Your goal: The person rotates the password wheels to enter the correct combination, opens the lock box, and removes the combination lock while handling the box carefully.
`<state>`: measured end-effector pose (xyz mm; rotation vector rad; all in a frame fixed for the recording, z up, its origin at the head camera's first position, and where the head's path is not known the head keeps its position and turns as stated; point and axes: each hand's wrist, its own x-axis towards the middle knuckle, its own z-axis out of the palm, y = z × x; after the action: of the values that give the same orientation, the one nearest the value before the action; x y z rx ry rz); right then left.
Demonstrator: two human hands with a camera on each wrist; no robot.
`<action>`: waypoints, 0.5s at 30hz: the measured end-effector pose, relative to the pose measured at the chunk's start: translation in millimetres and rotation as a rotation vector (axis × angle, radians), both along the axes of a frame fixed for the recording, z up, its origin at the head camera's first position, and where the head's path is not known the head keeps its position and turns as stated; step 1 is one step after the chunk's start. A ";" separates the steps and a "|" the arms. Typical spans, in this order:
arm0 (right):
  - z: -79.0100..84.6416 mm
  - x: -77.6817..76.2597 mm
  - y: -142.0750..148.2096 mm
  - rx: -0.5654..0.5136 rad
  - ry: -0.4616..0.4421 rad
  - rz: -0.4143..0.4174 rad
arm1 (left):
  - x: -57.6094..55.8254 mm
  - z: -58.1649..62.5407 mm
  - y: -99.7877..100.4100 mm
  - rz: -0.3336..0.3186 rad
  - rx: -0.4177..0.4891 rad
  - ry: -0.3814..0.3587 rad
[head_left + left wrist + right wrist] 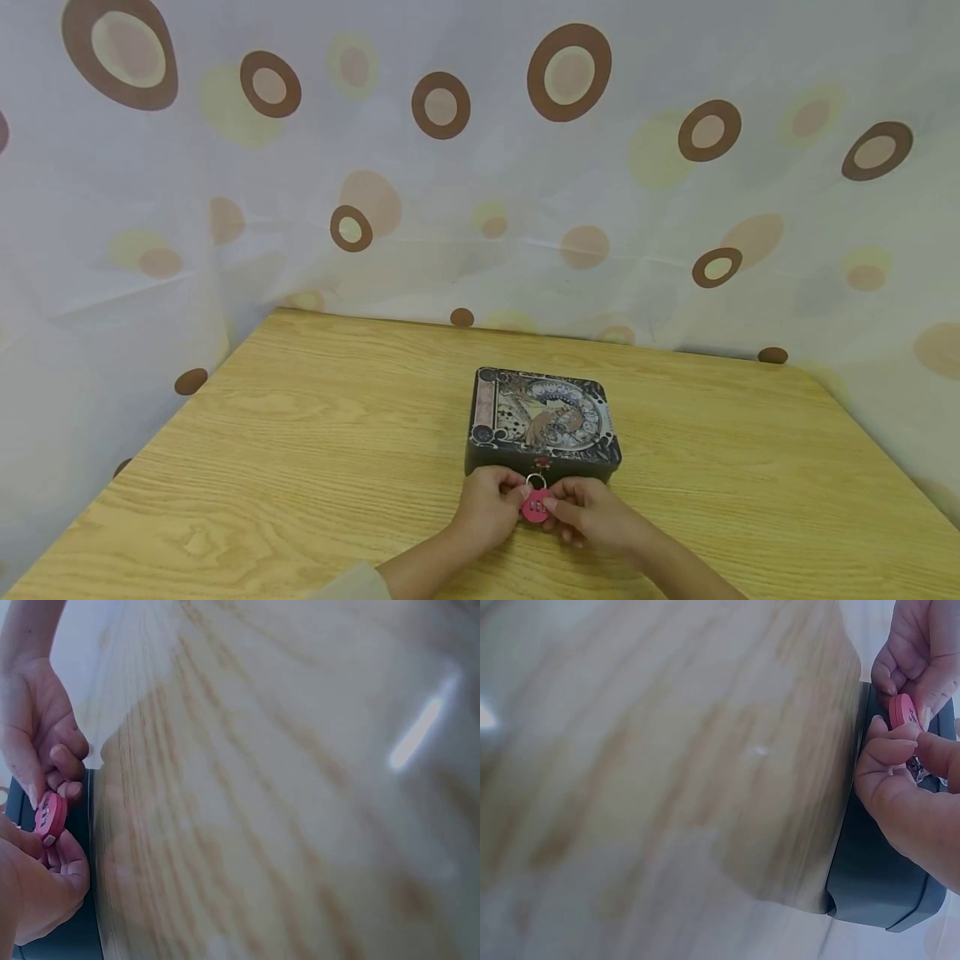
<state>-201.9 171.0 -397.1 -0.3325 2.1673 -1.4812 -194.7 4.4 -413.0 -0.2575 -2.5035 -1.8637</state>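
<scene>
A pink combination padlock [536,506] with number dials and a silver shackle [536,479] is at the front of a dark decorated tin box [551,417]. My left hand [487,506] pinches the padlock's left side between thumb and fingers. From the other side my right hand [588,512] pinches it, thumb near the dials. Just above the shackle, a small red-and-metal clasp [542,464] sits on the box's front edge. The lid is closed. In the left wrist view the padlock [50,817] shows edge-on between both hands, against the box's dark side.
The box stands on a wood-grain table [300,442]. Behind and to the sides hangs a pale cloth [465,183] with brown and yellow oval spots. Light glares off the tabletop [300,787] in the left wrist view.
</scene>
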 end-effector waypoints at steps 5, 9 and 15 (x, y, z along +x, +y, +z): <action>1.4 0.4 -1.2 -0.002 -0.037 -0.002 | 0.3 0.6 -0.1 -0.003 0.000 0.004; 1.8 0.6 -2.2 0.003 -0.052 0.009 | 0.7 1.2 -0.3 -0.003 0.008 -0.002; 0.3 1.0 -2.4 0.010 -0.053 0.017 | 0.8 1.7 -0.5 0.001 0.003 -0.009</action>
<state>-200.9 168.6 -396.7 -0.3046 2.1241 -1.4535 -193.8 3.9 -411.3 -0.2478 -2.5055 -1.8729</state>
